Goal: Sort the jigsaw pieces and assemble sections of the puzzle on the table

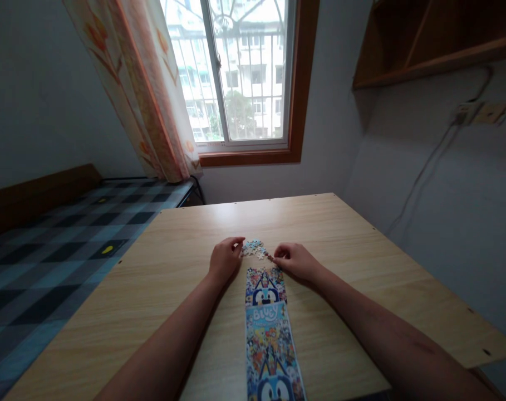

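Left hand [226,257] and right hand [296,260] flanked a heap of pieces [253,246]

The pieces, pale blue and white, lay loose on the table [152,267], between the 2 hands and just beyond the puzzle [266,287]. They overlapped and were too small to count or to read.

The left hand rested at the heap's left edge with its fingers bent, the fingertips reaching the nearest pieces. Whether it gripped any could not be told. The right hand was curled at the heap's near right side, thumb and forefinger drawn close to a brown piece [270,258]. Its fingertips met the end of that piece, but whether they pinched it or only touched it could not be told. The other fingers were partly hidden behind the hand.

The puzzle showed a blue dog face; any seams were too fine to make out, and its far edge blurred. Against its near edge lay a sheet [267,342] with "BLUEY" across it, a smaller line of lettering below that hard to read. The bottom of the frame cut off the sheet, a 2nd dog face and both forearms.

Beyond the table, the curtain [139,94] covered part of the window [253,72]. The shelf [428,61] was cropped at upper right, its inside dark.
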`<state>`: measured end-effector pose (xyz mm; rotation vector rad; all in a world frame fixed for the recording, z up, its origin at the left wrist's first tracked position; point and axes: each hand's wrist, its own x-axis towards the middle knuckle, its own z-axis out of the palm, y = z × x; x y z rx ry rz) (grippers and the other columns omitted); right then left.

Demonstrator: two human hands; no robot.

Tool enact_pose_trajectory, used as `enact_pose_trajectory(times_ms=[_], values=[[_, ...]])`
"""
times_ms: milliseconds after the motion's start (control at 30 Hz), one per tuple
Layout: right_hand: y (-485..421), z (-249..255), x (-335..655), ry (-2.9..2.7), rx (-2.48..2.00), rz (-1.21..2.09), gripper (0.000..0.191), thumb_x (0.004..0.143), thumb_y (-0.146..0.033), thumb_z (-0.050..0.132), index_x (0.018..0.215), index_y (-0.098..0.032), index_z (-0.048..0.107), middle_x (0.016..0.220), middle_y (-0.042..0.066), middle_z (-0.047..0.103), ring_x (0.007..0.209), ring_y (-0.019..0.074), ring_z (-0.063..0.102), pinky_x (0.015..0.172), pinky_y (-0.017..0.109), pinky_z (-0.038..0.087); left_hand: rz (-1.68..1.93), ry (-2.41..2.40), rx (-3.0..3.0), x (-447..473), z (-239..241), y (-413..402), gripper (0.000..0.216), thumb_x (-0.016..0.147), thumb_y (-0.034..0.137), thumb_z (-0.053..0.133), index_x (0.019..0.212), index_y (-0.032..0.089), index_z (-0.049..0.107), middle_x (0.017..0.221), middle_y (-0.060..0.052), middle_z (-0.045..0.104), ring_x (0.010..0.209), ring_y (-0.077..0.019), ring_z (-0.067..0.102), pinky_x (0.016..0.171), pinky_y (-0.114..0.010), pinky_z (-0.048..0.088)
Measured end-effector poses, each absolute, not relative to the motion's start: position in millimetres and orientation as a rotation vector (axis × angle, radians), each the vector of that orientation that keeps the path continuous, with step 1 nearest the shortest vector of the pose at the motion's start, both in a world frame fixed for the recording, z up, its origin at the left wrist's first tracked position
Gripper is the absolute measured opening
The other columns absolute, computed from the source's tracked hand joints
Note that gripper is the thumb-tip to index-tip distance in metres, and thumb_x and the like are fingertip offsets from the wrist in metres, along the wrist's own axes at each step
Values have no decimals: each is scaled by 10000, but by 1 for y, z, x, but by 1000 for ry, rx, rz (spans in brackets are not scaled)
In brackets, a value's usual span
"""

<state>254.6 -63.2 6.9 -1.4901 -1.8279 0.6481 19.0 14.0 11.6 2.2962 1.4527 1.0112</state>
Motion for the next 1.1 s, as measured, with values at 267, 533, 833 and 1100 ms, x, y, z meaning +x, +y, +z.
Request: enact_pose_trajectory(times_ms=[267,533,833,1100], values=[[-64,7,253,-1772,-1427,632,204,842,-353,678,830,-158,736,804,30,715,682,102,589,637,198,411,1046,1204,2545,27,16,-8,223,934,289,582,1081,236,741,1044,-52,706,882,-177,662,850,-309,531],[-65,7,251,-1778,-1357,634,206,850,-353,685,862,-157,745,812,34,719,685,108,584,655,211,427,865,1055,2622,44,20,-28,154,930,262,611,1014,231,736,1047,-58,711,985,-203,640,897,-334,505],[-60,3,252,-1711,-1401,664,154,814,-291,699,870,-157,750,807,29,716,702,113,595,657,213,422,900,1194,2512,39,23,-24,138,927,242,596,916,212,731,929,-48,731,819,-175,646,776,-278,481],[-57,0,252,-1678,-1437,610,187,817,-330,689,873,-163,754,829,44,724,708,120,610,655,215,429,910,1518,2395,28,19,5,231,924,268,567,1034,210,762,1008,-69,763,850,-228,691,827,-337,506]])
